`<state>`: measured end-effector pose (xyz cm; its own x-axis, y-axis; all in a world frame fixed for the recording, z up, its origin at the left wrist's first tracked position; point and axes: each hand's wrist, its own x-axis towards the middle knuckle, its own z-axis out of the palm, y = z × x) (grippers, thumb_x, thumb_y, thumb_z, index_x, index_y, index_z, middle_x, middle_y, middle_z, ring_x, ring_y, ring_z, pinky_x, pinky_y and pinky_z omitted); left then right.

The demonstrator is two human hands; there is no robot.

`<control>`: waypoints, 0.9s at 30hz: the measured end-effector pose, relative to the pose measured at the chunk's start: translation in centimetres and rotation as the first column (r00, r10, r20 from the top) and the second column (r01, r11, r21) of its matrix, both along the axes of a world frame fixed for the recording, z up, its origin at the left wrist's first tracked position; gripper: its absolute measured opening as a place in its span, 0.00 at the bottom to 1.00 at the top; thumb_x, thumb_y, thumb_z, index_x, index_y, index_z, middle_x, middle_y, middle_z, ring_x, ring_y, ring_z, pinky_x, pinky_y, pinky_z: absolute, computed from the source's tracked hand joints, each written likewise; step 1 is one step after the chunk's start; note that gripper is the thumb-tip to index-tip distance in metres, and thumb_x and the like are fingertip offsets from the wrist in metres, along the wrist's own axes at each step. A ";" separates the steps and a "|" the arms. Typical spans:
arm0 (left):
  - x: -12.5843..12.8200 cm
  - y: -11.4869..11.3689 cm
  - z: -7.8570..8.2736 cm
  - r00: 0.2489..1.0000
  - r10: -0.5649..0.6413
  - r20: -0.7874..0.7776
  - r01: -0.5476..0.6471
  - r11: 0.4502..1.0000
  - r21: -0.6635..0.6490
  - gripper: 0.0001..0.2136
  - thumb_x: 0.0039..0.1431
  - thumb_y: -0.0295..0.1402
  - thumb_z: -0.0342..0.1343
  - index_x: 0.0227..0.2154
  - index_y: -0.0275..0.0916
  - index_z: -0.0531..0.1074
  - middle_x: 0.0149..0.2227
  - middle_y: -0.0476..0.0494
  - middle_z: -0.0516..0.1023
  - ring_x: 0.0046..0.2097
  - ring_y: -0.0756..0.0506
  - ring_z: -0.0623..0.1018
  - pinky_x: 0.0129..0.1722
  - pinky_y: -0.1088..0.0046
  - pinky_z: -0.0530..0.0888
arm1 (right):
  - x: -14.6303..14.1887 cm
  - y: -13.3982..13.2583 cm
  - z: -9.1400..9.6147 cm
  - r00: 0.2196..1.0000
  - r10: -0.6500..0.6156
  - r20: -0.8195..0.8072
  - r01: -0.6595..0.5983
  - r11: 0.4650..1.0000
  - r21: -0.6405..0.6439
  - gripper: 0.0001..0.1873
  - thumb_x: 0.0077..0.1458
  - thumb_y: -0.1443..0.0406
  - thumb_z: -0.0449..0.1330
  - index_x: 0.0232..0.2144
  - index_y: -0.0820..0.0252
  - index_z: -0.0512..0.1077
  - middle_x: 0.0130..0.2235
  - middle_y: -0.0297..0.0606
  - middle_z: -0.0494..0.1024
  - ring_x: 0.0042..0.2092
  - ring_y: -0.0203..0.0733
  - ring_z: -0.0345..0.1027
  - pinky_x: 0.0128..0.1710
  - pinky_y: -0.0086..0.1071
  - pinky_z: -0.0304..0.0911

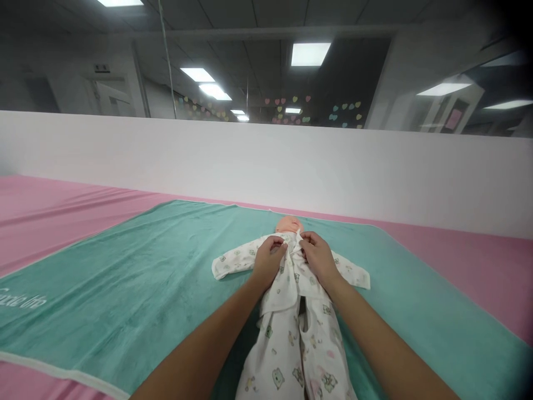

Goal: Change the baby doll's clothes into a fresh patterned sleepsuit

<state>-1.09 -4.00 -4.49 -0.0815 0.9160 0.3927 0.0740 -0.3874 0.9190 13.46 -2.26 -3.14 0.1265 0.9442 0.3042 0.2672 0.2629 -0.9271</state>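
A baby doll (288, 224) lies on its back on a teal blanket (137, 278), head away from me. It wears a white romper (291, 328) printed with small bears. My left hand (268, 258) and my right hand (318, 256) are both on the doll's chest just below the neck. Each hand pinches the romper's front edge at the collar, fingers closed on the cloth. The doll's sleeves spread out to either side, and its legs point toward me.
The teal blanket covers a pink sheet (50, 205) on a wide flat surface. A low white wall (250, 161) runs along the far side. Beyond it are ceiling lights and a dim room.
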 end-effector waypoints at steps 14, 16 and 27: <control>-0.4 1.1 1.1 0.981 0.016 -0.196 -0.026 0.999 -0.044 0.13 0.58 0.41 0.46 0.38 0.41 0.72 0.39 0.48 0.75 0.41 0.47 0.72 0.42 0.72 0.66 | -0.9 -1.2 1.0 0.763 -0.077 0.642 -0.001 0.993 0.119 0.18 0.55 0.64 0.46 0.42 0.49 0.72 0.35 0.36 0.69 0.38 0.40 0.63 0.35 0.30 0.53; -0.4 2.1 1.7 0.966 -0.037 -0.256 0.019 0.997 -0.070 0.14 0.57 0.42 0.46 0.34 0.39 0.73 0.36 0.47 0.76 0.40 0.47 0.73 0.39 0.74 0.66 | -1.2 -1.6 0.9 0.721 -0.101 0.686 0.015 0.991 0.130 0.17 0.56 0.64 0.46 0.42 0.48 0.72 0.34 0.36 0.67 0.35 0.38 0.63 0.32 0.29 0.51; -0.6 5.0 4.5 0.885 -0.197 -0.421 0.120 0.972 -0.203 0.11 0.43 0.34 0.54 0.12 0.37 0.63 0.16 0.52 0.59 0.22 0.52 0.59 0.22 0.75 0.55 | -1.6 -2.2 0.4 0.679 -0.230 0.697 0.037 0.959 0.281 0.13 0.58 0.64 0.46 0.32 0.54 0.71 0.35 0.35 0.66 0.38 0.38 0.59 0.31 0.29 0.51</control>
<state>-1.72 1.02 0.05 0.2141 0.9570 0.1956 0.4316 -0.2723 0.8599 11.83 -4.42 -2.79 -0.1021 0.8262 0.5541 0.8709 0.3434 -0.3516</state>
